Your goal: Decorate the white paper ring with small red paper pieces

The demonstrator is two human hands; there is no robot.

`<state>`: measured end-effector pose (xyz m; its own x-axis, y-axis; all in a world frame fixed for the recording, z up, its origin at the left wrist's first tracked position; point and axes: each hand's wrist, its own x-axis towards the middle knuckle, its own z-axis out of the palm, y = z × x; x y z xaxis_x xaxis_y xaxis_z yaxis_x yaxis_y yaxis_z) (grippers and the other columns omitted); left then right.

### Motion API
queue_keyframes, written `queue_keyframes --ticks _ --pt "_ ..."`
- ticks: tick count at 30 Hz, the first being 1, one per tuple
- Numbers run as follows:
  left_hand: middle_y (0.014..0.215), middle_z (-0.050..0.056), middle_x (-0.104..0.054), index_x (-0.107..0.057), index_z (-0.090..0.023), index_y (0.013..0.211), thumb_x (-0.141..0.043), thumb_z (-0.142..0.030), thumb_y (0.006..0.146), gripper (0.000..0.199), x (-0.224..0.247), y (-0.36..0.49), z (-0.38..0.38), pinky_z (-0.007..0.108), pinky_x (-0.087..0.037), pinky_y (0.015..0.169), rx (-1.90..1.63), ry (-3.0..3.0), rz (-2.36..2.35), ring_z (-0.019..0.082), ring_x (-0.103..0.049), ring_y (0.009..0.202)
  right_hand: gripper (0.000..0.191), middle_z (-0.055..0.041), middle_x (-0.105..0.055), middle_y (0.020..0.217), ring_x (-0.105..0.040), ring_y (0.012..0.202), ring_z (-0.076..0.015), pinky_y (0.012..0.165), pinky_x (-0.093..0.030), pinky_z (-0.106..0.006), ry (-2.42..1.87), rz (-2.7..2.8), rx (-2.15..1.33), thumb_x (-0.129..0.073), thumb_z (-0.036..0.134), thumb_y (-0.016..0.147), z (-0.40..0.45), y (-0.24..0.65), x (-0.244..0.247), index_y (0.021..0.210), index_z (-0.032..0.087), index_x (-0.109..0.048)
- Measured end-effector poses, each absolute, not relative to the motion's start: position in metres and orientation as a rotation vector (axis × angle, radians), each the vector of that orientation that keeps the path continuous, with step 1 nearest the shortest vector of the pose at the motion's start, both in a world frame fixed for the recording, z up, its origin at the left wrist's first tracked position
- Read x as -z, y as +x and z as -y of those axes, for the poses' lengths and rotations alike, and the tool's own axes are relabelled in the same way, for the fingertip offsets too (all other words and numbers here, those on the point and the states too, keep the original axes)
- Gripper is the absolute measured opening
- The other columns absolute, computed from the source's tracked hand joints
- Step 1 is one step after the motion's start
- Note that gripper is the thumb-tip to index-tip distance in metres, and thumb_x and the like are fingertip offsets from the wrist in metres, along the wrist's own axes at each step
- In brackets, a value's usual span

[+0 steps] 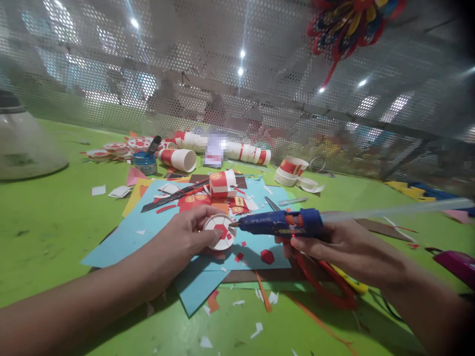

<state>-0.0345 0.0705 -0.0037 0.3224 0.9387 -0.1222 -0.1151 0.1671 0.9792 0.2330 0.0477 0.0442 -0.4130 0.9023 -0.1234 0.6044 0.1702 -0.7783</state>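
My left hand [189, 230] is closed on a small round white paper cup base [227, 240] with red paper pieces on its face, the thumb pressing on top. My right hand [330, 247] grips a blue hot glue gun [263, 223], a long clear glue stick [393, 210] jutting from its rear. The gun's nozzle points left and meets or nearly meets the disc's right rim. Beneath both hands lie light blue paper sheets [148, 247]. A red hexagon [267, 256] and small red scraps lie right of the disc. Red-handled scissors [334, 291] rest under my right hand.
Behind the hands lie a cut red-and-white paper cup [221, 184] and a dark craft knife [163, 199]. Farther back are a blue jar [145, 163], stacked paper cups [241, 150], and decorated discs [140, 144]. A purple tool [454, 267] sits at right. Scraps dot the green table [44, 237].
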Motion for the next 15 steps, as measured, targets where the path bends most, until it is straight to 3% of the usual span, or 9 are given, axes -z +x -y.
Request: queue_keyframes --ticks 4,15 --pt "0.072 0.001 -0.068 -0.062 -0.015 0.099 -0.074 -0.020 0.070 0.032 0.002 -0.033 -0.069 0.024 -0.052 0.055 -0.949 1.116 -0.932 0.013 -0.063 0.056 0.036 -0.0046 -0.068 0.089 -0.059 0.079 -0.0166 0.067 -0.047 -0.026 -1.409 2.083 -1.130 -0.059 0.052 0.089 -0.047 0.227 -0.043 0.093 0.019 -0.072" --pt "0.067 0.000 -0.066 -0.061 -0.014 0.087 -0.071 -0.017 0.071 0.019 -0.007 -0.030 -0.064 0.021 -0.047 0.051 -0.951 1.148 -0.994 0.011 -0.059 0.055 0.040 -0.0026 -0.061 0.072 -0.053 0.063 -0.0136 0.057 -0.043 -0.026 -1.494 2.083 -1.114 -0.058 0.055 0.087 -0.048 0.221 -0.047 0.080 0.016 -0.064"
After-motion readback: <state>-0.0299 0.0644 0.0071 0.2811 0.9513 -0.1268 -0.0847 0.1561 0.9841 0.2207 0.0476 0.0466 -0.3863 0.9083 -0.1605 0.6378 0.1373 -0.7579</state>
